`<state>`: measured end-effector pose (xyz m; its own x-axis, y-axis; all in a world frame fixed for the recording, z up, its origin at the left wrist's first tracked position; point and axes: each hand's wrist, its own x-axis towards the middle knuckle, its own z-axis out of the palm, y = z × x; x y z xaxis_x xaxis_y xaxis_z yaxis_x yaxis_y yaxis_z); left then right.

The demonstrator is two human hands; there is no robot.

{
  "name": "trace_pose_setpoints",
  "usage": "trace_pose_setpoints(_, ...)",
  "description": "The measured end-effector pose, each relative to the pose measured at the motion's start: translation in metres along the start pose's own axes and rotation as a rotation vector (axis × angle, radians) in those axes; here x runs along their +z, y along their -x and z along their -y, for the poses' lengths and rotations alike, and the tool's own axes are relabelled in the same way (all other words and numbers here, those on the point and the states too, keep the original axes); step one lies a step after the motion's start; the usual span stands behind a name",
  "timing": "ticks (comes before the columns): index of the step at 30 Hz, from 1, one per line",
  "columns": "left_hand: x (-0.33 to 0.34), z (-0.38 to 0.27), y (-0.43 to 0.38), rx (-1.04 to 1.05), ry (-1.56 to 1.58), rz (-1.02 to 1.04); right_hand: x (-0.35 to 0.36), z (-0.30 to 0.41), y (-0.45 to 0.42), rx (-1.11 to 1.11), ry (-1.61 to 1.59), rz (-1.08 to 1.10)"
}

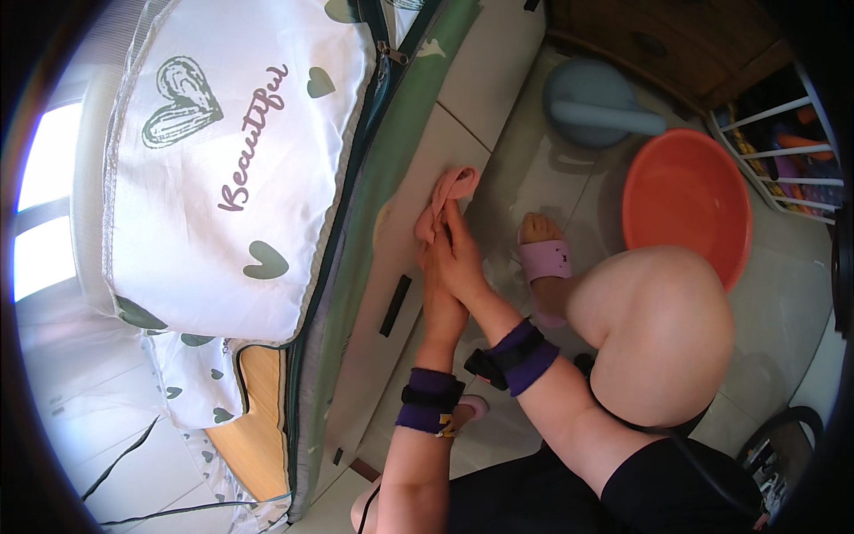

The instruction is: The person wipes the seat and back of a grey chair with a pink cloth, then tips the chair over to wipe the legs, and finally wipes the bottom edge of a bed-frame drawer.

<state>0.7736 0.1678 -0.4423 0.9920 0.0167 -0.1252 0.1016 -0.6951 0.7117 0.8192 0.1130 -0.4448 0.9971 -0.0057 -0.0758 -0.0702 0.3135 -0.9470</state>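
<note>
My left hand [435, 287] and my right hand [462, 263] are pressed together, the right partly covering the left. A crumpled, twisted pink cloth [446, 193] is held at their fingertips, its looped end sticking out beyond them. The fingers overlap, so their exact hold is partly hidden. Right by the hands is the pale drawer front [427, 150] of a bed base, with a dark handle [395, 306] below them. Each wrist wears a purple band with a dark strap.
A bed with a green-edged mattress [393, 167] and a zipped white fabric cover [267, 167] rises on the left. An orange-red basin [687, 193], a grey-blue stool-like object [590, 100] and a white rack [774, 120] stand on the right. The tiled floor [534, 177] looks wet in places.
</note>
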Motion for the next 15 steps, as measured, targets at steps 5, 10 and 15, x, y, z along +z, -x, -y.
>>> trace_pose_setpoints(5,0.007,0.024,0.027,-0.056,0.035,-0.013,0.013,-0.049,0.04,0.123,0.059,0.017)
trace_pose_setpoints(10,0.006,0.047,0.072,-0.165,0.042,-0.082,0.03,-0.071,0.095,0.27,-0.008,0.136)
trace_pose_setpoints(15,-0.001,0.062,0.127,-0.289,0.033,-0.173,0.041,-0.071,0.146,0.185,0.051,0.314)
